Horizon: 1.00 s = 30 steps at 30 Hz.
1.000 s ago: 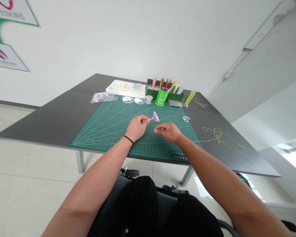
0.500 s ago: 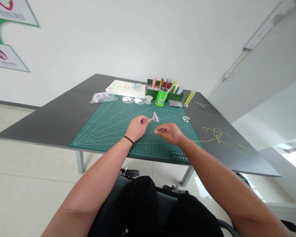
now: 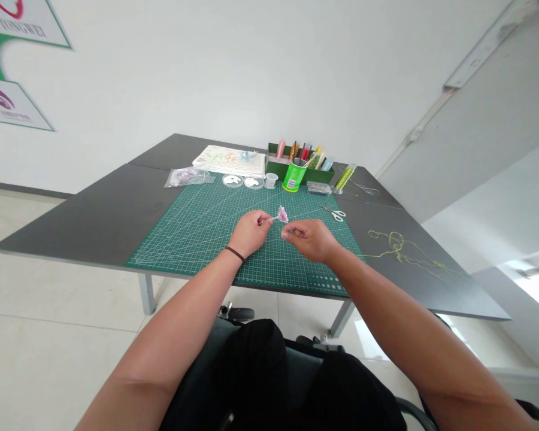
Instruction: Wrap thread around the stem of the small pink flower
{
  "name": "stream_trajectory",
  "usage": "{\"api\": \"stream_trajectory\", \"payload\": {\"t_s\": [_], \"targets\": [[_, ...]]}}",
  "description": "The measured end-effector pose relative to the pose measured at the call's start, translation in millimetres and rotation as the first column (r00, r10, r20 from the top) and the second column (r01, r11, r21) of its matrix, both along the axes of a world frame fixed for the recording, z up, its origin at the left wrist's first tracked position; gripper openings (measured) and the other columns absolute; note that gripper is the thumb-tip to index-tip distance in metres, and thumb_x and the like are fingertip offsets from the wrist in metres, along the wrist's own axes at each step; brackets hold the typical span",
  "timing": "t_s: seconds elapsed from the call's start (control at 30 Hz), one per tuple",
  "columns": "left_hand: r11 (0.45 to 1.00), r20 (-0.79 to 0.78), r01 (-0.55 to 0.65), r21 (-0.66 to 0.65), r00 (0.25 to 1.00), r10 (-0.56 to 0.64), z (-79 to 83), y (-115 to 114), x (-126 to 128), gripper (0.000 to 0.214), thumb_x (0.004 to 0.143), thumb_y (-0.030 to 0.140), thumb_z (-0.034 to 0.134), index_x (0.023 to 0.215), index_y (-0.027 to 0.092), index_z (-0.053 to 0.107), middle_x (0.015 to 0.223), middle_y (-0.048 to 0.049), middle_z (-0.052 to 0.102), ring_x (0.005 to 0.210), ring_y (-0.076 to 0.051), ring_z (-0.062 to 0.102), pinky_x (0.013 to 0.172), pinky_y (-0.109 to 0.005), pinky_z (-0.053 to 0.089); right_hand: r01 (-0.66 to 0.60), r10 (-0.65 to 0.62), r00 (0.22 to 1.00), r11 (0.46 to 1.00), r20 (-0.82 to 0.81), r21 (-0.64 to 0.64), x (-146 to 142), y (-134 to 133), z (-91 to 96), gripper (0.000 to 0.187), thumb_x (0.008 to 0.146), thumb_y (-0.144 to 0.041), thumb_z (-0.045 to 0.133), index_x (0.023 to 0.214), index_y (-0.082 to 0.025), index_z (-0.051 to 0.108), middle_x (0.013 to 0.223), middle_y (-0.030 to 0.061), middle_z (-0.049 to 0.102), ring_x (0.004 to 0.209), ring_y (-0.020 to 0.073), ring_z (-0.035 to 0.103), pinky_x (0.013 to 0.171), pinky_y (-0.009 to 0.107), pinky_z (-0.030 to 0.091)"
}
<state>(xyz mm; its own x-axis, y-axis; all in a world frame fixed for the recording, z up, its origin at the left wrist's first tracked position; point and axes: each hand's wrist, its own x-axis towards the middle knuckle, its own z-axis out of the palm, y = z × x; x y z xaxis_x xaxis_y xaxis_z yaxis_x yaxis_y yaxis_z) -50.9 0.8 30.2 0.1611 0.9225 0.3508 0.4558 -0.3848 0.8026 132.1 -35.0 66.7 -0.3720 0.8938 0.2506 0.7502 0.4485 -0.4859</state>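
Between its thumb and fingers my left hand (image 3: 253,230) pinches the thin stem of a small pale purple flower (image 3: 282,215), whose head points right. Close beside the flower, my right hand (image 3: 312,238) is closed in a pinch, and whatever is in its fingertips is too small to make out. Both hands are above a green cutting mat (image 3: 184,239). A yellow-green thread (image 3: 397,244) lies tangled on the dark table to the right, one end running toward my right wrist.
Small scissors (image 3: 335,214) with white handles lie on the mat. Behind are a green can (image 3: 294,176) of tools, a dark green box (image 3: 276,170) of tubes, two shallow dishes (image 3: 232,181), a small cup (image 3: 270,181), a clear case (image 3: 318,188), a plastic bag (image 3: 188,176) and a white board (image 3: 229,160).
My right hand has shifted slightly up toward the flower. The flower head has turned or dipped a little, while my left hand keeps its place.
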Motion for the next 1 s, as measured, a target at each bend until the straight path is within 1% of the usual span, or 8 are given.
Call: {"api": "stream_trajectory", "payload": {"t_s": [0.1, 0.23, 0.4, 0.53, 0.67, 0.8, 1.0], "targets": [[1.0, -0.021, 0.007, 0.007, 1.0, -0.007, -0.9, 0, 0, 0.014, 0.086, 0.024, 0.059, 0.076, 0.017, 0.065, 0.073, -0.0006, 0.065, 0.068, -0.013, 0.055, 0.067, -0.027, 0.042, 0.002, -0.004, 0.999, 0.999, 0.043, 0.049, -4, -1, 5.7, 0.023, 0.084, -0.036, 0.055, 0.08, -0.02, 0.071, 0.056, -0.0038, 0.053, 0.054, 0.0101, 0.044, 0.057, 0.024, 0.029], [0.999, -0.036, 0.033, 0.014, 0.999, -0.032, -2.8, 1, 0, 0.015, 0.085, 0.024, 0.058, 0.075, 0.016, 0.065, 0.069, 0.0003, 0.062, 0.066, -0.013, 0.054, 0.064, -0.026, 0.04, -0.003, -0.008, 0.994, 0.995, 0.109, 0.097, -8, 0, 13.6, 0.021, 0.085, -0.033, 0.055, 0.082, -0.02, 0.071, 0.06, -0.0024, 0.059, 0.057, 0.011, 0.047, 0.059, 0.024, 0.029], [0.998, -0.039, 0.06, 0.018, 0.997, -0.059, -4.3, 0, -1, 0.016, 0.085, 0.024, 0.057, 0.073, 0.016, 0.065, 0.065, 0.0013, 0.059, 0.063, -0.012, 0.052, 0.061, -0.025, 0.038, -0.009, -0.021, 0.978, 0.989, 0.205, 0.145, -9, 6, 23.8, 0.024, 0.088, -0.034, 0.052, 0.087, -0.02, 0.072, 0.066, 0.0002, 0.064, 0.06, 0.0127, 0.05, 0.06, 0.025, 0.03], [0.998, -0.05, 0.065, 0.02, 0.997, -0.064, -5.4, 0, -2, 0.016, 0.085, 0.024, 0.057, 0.073, 0.017, 0.065, 0.066, 0.0014, 0.06, 0.062, -0.012, 0.051, 0.062, -0.025, 0.038, -0.003, -0.048, 0.948, 0.987, 0.314, 0.163, -12, 12, 34.3, 0.025, 0.088, -0.033, 0.05, 0.091, -0.021, 0.072, 0.071, 0.0019, 0.068, 0.065, 0.0149, 0.054, 0.061, 0.026, 0.03], [0.997, -0.06, 0.081, 0.002, 0.995, -0.08, -7.2, 1, -2, 0.016, 0.084, 0.024, 0.057, 0.073, 0.017, 0.065, 0.066, 0.001, 0.061, 0.062, -0.012, 0.052, 0.06, -0.026, 0.038, -0.023, -0.038, 0.915, 0.989, 0.401, 0.147, -17, 18, 43.6, 0.026, 0.089, -0.031, 0.049, 0.091, -0.021, 0.072, 0.077, 0.0031, 0.07, 0.07, 0.0164, 0.057, 0.062, 0.027, 0.03], [0.996, -0.068, 0.093, 0.001, 0.993, -0.092, -8.0, 2, -2, 0.015, 0.084, 0.023, 0.058, 0.073, 0.017, 0.066, 0.069, 0.0005, 0.063, 0.064, -0.013, 0.054, 0.061, -0.026, 0.039, -0.02, -0.045, 0.9, 0.989, 0.434, 0.145, -19, 28, 47.4, 0.027, 0.09, -0.032, 0.048, 0.095, -0.02, 0.072, 0.079, 0.0042, 0.071, 0.072, 0.0177, 0.059, 0.063, 0.028, 0.03], [0.991, -0.079, 0.131, -0.004, 0.988, -0.13, -7.0, 0, -3, 0.015, 0.084, 0.021, 0.057, 0.072, 0.017, 0.065, 0.069, 0.0008, 0.063, 0.064, -0.012, 0.054, 0.063, -0.026, 0.04, -0.014, -0.06, 0.891, 0.987, 0.451, 0.16, -19, 41, 47.0, 0.026, 0.089, -0.032, 0.05, 0.096, -0.019, 0.072, 0.083, 0.0057, 0.072, 0.077, 0.0195, 0.061, 0.065, 0.029, 0.032]]}}
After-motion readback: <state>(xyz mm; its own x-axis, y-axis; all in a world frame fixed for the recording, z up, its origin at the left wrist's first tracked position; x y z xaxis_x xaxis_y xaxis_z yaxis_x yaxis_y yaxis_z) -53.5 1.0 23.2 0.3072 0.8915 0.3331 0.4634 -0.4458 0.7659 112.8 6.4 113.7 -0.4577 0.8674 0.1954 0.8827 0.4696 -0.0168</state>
